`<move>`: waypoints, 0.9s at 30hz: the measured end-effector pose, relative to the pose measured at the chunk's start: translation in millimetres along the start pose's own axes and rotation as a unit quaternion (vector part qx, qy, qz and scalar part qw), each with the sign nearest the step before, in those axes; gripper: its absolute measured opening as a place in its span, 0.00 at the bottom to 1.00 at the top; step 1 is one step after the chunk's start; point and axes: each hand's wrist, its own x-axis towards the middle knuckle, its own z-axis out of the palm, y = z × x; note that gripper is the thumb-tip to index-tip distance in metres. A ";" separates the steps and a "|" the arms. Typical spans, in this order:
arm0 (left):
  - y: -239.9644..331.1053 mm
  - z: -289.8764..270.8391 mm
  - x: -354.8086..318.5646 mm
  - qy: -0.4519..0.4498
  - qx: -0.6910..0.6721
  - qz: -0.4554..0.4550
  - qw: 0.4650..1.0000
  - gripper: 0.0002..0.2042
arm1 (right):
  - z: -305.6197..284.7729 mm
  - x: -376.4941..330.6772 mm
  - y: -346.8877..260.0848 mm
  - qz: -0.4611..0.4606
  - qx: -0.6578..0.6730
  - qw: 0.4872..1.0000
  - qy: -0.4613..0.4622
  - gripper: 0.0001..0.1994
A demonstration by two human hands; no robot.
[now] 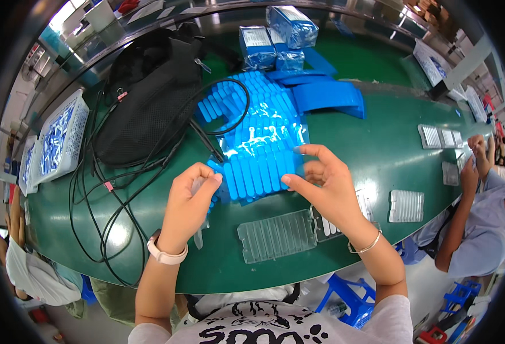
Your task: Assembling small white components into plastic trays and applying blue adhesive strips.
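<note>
A row of blue, round-ended bars (255,176) lies in front of me, at the near end of a pile of similar blue rows (252,97) partly under shiny clear plastic. My left hand (190,195) is closed at the row's left end, thumb against fingers. Translucent plastic film (199,238) shows in it and hangs below it. At the row's right end, my right hand (324,180) is curved with thumb and forefinger apart; its thumb tip is at the last bar. Whether it presses on the row I cannot tell.
Clear ribbed trays (278,236) lie near my right forearm, another tray (406,206) farther right. A black bag (155,97) and looping black cables (120,200) cover the left. White baskets (63,137) stand far left; blue wrapped boxes (290,28) behind. A co-worker (476,200) sits at right.
</note>
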 end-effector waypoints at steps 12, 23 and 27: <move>16.2 5.5 -46.8 -0.010 0.313 0.173 0.934 0.25 | -82.4 -39.9 -24.5 -0.186 -0.453 0.871 0.023 0.25; 11.2 30.1 -64.4 -0.004 0.296 0.250 0.922 0.20 | 13.9 -73.4 -0.5 -0.258 -0.521 0.800 -0.146 0.40; 10.0 28.4 -45.8 0.072 0.187 0.130 0.971 0.06 | 3.3 -91.0 -15.8 -0.267 -0.451 0.829 -0.196 0.40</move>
